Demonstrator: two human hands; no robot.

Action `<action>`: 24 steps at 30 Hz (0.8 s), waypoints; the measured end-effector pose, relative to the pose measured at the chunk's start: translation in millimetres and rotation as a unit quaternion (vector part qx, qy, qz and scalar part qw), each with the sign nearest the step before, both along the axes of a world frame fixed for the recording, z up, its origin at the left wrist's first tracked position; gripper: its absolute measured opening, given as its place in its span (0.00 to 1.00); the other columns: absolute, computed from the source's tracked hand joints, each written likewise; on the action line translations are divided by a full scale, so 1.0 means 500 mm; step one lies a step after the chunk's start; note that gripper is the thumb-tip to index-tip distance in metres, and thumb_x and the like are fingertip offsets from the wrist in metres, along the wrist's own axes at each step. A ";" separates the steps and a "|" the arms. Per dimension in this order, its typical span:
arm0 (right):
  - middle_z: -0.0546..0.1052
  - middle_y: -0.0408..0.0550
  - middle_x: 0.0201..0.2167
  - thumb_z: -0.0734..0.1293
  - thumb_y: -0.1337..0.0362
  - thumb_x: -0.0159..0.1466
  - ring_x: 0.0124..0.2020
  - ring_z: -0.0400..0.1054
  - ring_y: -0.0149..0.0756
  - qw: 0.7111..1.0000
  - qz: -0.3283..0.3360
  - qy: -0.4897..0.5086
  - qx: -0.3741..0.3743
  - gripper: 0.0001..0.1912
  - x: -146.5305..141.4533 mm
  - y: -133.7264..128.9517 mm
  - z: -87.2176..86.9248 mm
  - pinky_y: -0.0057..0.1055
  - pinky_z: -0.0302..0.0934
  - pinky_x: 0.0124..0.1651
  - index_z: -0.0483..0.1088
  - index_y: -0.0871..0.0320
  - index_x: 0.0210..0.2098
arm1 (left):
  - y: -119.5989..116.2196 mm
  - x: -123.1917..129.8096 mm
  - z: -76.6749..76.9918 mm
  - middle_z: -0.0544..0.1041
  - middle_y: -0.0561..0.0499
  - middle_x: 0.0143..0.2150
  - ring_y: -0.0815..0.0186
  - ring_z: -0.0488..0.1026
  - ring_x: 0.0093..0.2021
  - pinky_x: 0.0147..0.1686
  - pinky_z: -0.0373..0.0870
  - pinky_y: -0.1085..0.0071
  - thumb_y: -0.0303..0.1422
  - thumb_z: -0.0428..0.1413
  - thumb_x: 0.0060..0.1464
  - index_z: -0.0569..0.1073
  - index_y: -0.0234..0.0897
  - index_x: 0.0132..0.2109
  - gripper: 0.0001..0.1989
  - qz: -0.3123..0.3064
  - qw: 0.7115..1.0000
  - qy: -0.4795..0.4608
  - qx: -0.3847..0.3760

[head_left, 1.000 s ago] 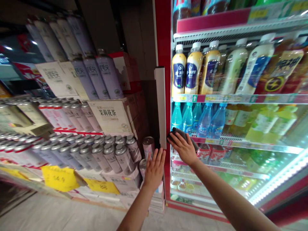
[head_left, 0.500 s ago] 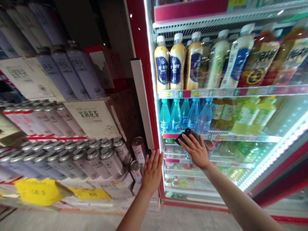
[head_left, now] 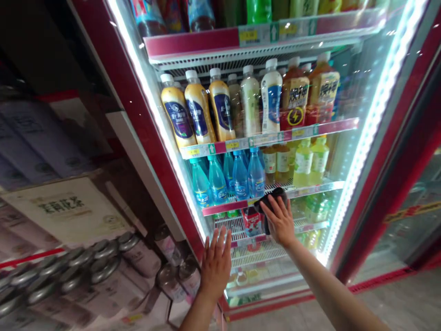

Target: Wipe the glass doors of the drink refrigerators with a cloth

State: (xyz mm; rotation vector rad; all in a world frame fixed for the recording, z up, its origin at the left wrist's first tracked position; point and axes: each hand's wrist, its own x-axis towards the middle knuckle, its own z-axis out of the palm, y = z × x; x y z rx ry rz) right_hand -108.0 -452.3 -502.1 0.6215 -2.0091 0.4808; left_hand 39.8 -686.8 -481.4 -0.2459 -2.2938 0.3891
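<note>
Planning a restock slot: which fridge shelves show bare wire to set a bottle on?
Bare wire rack shows below the right hand and its dark cloth, beside the red carton. The shelves with yellow bottles and blue bottles are packed. The left hand lies flat by the frame.

Cooler (head_left: 361, 138) brightly lit by white strips down both door edges, glare on glass; left-hand cans (head_left: 103, 257) dim, smeared by motion blur; wide-angle bending at frame edges; bottles (head_left: 220, 115) fairly sharp

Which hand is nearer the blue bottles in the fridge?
Right. The right hand presses a dark cloth just below the blue bottles; the left hand is lower, by the door edge.
</note>
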 end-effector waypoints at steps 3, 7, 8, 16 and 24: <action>0.39 0.45 0.76 0.59 0.73 0.67 0.76 0.34 0.53 0.995 -0.056 -0.022 -0.077 0.42 0.016 0.019 -0.087 0.61 0.53 0.69 0.38 0.44 0.75 | 0.019 -0.018 -0.007 0.53 0.44 0.75 0.57 0.44 0.76 0.75 0.38 0.56 0.32 0.54 0.61 0.48 0.36 0.75 0.39 -0.027 1.000 0.000 -0.010; 0.50 0.45 0.74 0.60 0.74 0.66 0.75 0.41 0.49 0.999 0.007 -0.024 0.037 0.40 0.029 0.015 -0.115 0.57 0.55 0.69 0.45 0.44 0.74 | 0.060 -0.055 0.003 0.51 0.45 0.76 0.57 0.43 0.76 0.75 0.38 0.57 0.33 0.53 0.61 0.46 0.35 0.75 0.40 -0.059 0.997 -0.018 -0.035; 0.54 0.43 0.73 0.60 0.73 0.67 0.74 0.45 0.46 0.996 0.033 -0.016 0.076 0.39 0.019 0.021 -0.094 0.56 0.52 0.71 0.48 0.42 0.73 | 0.073 -0.067 0.008 0.51 0.45 0.76 0.57 0.42 0.76 0.75 0.37 0.56 0.33 0.53 0.62 0.46 0.35 0.75 0.39 -0.067 0.997 -0.018 -0.039; 0.40 0.48 0.76 0.57 0.71 0.69 0.76 0.32 0.51 0.984 -0.063 -0.039 -0.165 0.39 -0.067 0.142 -0.020 0.64 0.51 0.69 0.40 0.45 0.75 | 0.156 -0.131 0.024 0.51 0.47 0.76 0.57 0.41 0.76 0.75 0.36 0.55 0.33 0.51 0.64 0.49 0.38 0.74 0.36 -0.126 0.991 -0.030 -0.025; 0.40 0.45 0.76 0.57 0.75 0.66 0.76 0.32 0.52 0.992 -0.018 -0.072 -0.100 0.42 -0.045 0.106 -0.063 0.60 0.54 0.69 0.40 0.42 0.74 | 0.225 -0.186 0.022 0.51 0.47 0.76 0.58 0.41 0.77 0.75 0.35 0.55 0.34 0.50 0.64 0.49 0.36 0.74 0.35 -0.158 0.985 -0.018 -0.064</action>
